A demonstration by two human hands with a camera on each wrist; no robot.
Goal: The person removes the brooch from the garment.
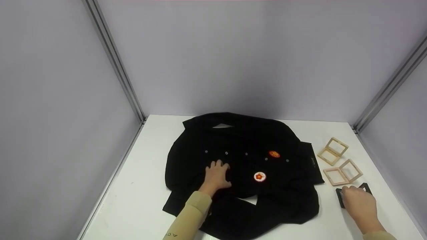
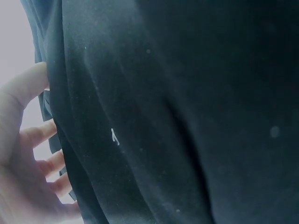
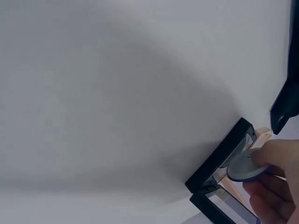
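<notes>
Right wrist | disc (image 3: 243, 168) pinched by right hand (image 1: 362, 204) at black hinged case (image 3: 217, 155) | jacket (image 1: 287, 200) touched by spread left hand (image 1: 217, 176); rightward, flower badge (image 1: 260, 176), orange badge (image 1: 274, 154) seemingly placed; disc pending

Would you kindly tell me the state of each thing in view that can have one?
Black garment: laid out, with some folds
Flower badge: on the garment, design up
Orange badge: on the garment, design up
Yellowish frame: open
Pinkish frame: open
Dark frame: open
Round disc: pinched, tilted, by the dark frame
Left grip: resting on the garment
Right grip: pinching the disc
</notes>
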